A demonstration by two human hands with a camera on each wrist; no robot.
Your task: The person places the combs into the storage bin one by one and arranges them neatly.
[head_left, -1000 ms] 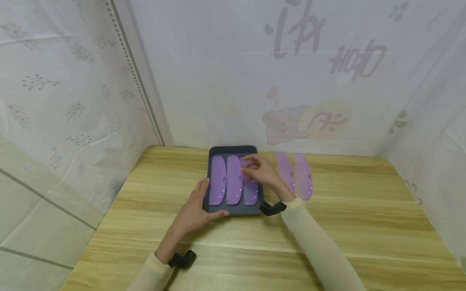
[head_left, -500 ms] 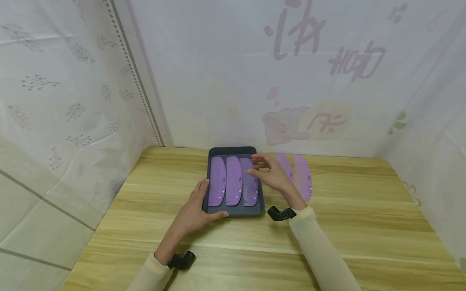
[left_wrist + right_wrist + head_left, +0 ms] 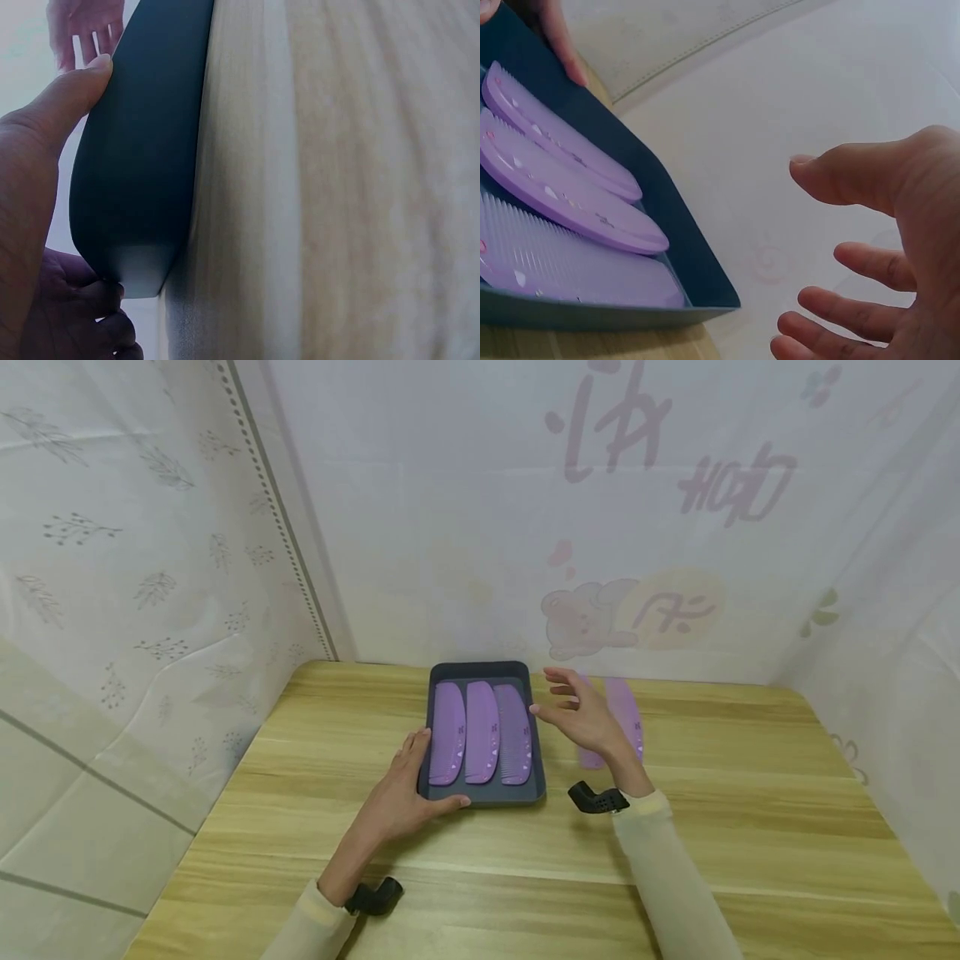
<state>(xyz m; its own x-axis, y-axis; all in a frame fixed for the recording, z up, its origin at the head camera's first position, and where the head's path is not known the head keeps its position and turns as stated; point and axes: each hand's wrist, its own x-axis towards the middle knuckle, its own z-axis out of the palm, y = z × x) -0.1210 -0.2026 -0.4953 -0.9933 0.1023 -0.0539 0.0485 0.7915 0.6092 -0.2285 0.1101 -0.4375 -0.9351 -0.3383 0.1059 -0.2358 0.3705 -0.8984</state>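
Observation:
Three purple combs lie side by side in a dark grey tray: a left comb, a middle comb and a right comb with its teeth showing. My left hand grips the near left corner of the tray; its thumb is on the near rim and its fingers are along the left side. Just right of the tray, my right hand hovers with fingers spread and holds nothing. It partly hides two more purple combs on the table, the outer comb and the inner comb.
The wooden table reaches back to a printed cloth curtain close behind the tray. More patterned cloth hangs along the left side. Black wrist straps are on both arms.
My right hand has moved right, away from the right comb in the tray, to in front of the combs on the table. My left hand and the tray have stayed almost still.

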